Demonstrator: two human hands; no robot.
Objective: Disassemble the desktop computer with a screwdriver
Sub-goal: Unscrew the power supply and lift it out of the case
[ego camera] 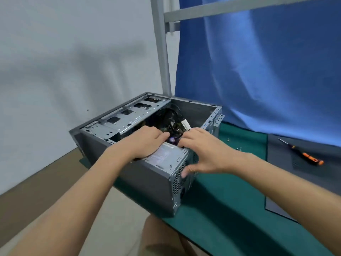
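Grey desktop computer [144,180] lies open on table [230,200], metal bays exposed; left hand [145,141] and right hand [204,150], each grip curled round silver power supply [166,156].

The computer case [147,182] has a matt, dark grey painted skin, while its drive cage [129,115] is bare sheet metal with a dull shine. The power supply [166,156] is grey perforated metal with a paper-like label. The screwdriver [302,154] has an orange and black plastic handle and a metal shaft. The mat [230,200] is matt green, and the curtain [258,71] is soft, creased blue cloth.
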